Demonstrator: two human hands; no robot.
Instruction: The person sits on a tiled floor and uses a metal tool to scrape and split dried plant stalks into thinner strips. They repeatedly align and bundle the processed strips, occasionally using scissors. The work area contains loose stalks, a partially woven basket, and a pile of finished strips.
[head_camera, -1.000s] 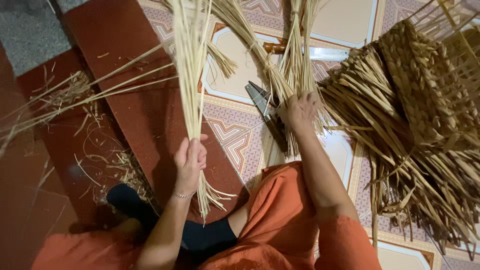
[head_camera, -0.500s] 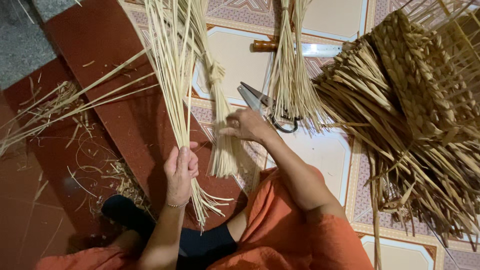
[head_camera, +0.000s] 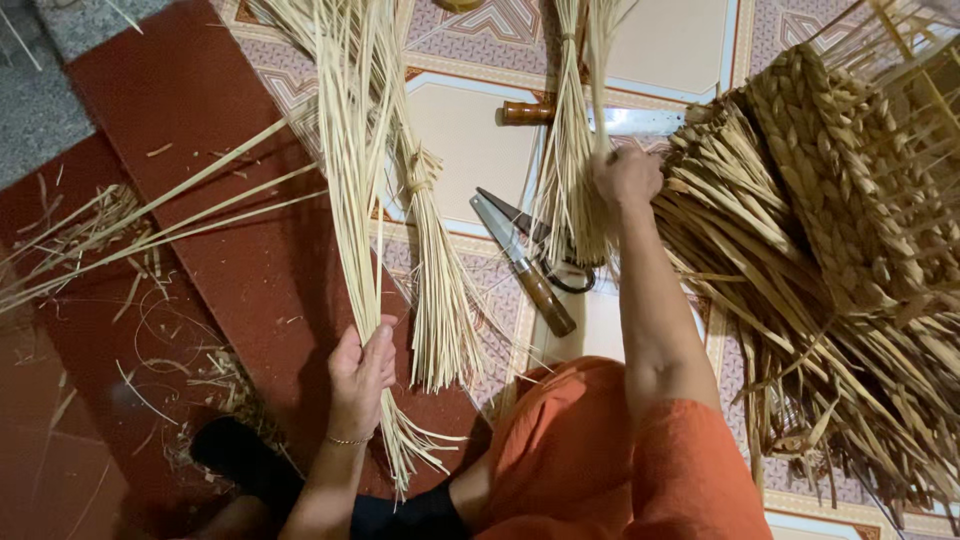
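On the tiled floor in front of your knees, straw-coloured fibre strands lie spread out, seen from above. Your left hand (head_camera: 358, 375) has its fingers wrapped tight around a long loose bundle of strands (head_camera: 352, 190), gripping it near its lower end while the rest fans away from you across the red floor border. Just beside it lies a tied bundle (head_camera: 432, 250), knotted near its middle and touching no hand.

Your right hand (head_camera: 626, 176) reaches forward with the arm straight and closes its fingers on a second sheaf of strands (head_camera: 572, 170) that lies over a long-bladed knife (head_camera: 600, 118) with a brown handle. Scissors (head_camera: 525, 262) rest on the tile between your two hands, blades shut, well clear of either grip.

To your right sits a half-woven basket (head_camera: 850, 180) on its side, braided wall showing, loose unwoven ends bristling toward you. Whether anything lies inside it cannot be seen.

By the look of it, you are gathering strands, one bunch per hand. Drawing the far sheaf toward you would call for a firm hold and a pull that keeps clear of the blade beneath.
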